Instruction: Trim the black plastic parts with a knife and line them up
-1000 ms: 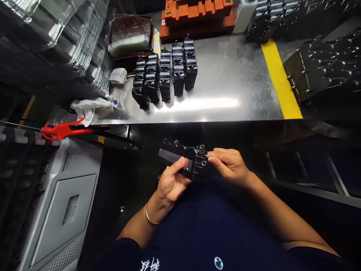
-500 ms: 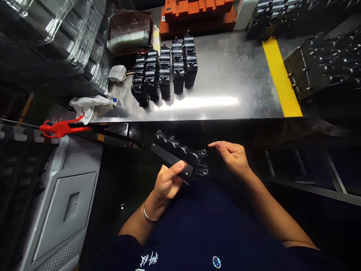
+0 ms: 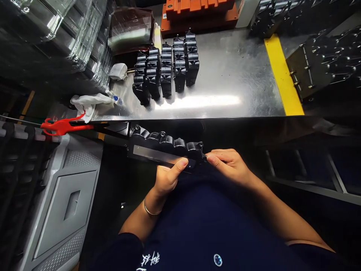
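A black moulded plastic part with a scalloped edge and small screw lugs is held in the air below the bench edge. My left hand is closed on its lower edge near the right end, thumb across the flat face. The fingers of my right hand are pinched together against the lug at the part's right end. Whether something small sits between those fingertips cannot be made out. Several similar black parts stand in a row on the metal bench.
An orange fixture sits at the back of the bench. Yellow tape runs along its right side, beside stacked black parts. Red-handled pliers and a white cloth lie at the left, above a grey crate.
My left hand has turned the black part to a flatter angle, its far end swinging left and its flat face now showing more. My right hand has come down and left onto its end.
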A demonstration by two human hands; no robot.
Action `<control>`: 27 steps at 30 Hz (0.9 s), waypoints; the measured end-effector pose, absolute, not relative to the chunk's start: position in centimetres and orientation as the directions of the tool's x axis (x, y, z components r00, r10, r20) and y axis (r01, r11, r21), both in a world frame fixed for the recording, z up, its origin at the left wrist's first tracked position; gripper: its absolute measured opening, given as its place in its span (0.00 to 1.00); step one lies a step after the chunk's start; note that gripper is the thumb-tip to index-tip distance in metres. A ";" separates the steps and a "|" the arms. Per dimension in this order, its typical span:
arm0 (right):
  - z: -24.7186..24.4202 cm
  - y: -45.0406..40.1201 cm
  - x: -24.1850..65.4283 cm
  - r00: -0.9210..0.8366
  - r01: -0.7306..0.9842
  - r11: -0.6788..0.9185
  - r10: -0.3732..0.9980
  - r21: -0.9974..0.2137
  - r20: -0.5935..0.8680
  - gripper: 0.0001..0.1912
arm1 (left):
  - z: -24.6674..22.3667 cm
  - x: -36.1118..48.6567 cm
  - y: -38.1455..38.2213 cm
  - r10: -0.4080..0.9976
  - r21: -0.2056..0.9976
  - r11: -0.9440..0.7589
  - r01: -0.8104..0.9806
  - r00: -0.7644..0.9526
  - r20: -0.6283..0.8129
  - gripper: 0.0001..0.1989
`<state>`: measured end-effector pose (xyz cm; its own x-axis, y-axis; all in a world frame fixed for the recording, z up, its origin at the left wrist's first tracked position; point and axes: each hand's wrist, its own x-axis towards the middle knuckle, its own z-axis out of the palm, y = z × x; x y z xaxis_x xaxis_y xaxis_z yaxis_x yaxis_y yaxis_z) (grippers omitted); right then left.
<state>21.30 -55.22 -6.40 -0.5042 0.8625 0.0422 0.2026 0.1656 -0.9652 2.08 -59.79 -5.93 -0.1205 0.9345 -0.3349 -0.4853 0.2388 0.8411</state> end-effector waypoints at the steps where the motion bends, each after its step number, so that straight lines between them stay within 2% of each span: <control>1: -6.4 -55.2 21.3 -0.511 0.199 0.149 0.859 -0.969 0.028 0.22 | -5.9 2.0 -59.8 0.933 0.842 0.247 -0.480 -0.118 -0.341 0.05; 5: -6.3 -55.2 21.3 -0.519 0.193 0.086 0.855 -0.978 -0.027 0.21 | -6.3 1.8 -59.8 0.952 0.885 0.226 -0.408 -0.098 -0.288 0.04; 10: -6.4 -55.4 21.3 -0.502 0.214 0.049 0.862 -0.976 -0.067 0.20 | -6.8 2.2 -60.1 0.956 0.916 0.147 -0.374 -0.183 -0.228 0.07; 15: -6.0 -55.7 21.4 -0.494 0.218 0.163 0.869 -0.962 0.036 0.18 | -6.6 1.9 -60.2 0.961 0.907 0.209 -0.366 -0.095 -0.260 0.08; 18: -5.8 -55.7 21.4 -0.484 0.200 0.224 0.869 -0.954 0.103 0.16 | -6.7 1.8 -60.2 0.971 0.916 0.187 -0.356 -0.075 -0.228 0.08; 23: -6.1 -55.6 21.4 -0.502 0.185 0.225 0.859 -0.957 0.105 0.16 | -7.8 1.7 -60.2 0.991 0.959 0.089 -0.270 -0.070 -0.111 0.09; 27: -6.2 -55.7 21.5 -0.506 0.176 0.199 0.858 -0.964 0.085 0.17 | -8.2 1.4 -60.4 0.993 0.973 0.090 -0.214 -0.051 -0.103 0.09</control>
<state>21.47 -55.66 -6.21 -0.5058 0.8585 0.0849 0.1764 0.1992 -0.9639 1.44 -60.39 -8.24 -0.0510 0.9934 -0.1030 -0.2137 0.0899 0.9728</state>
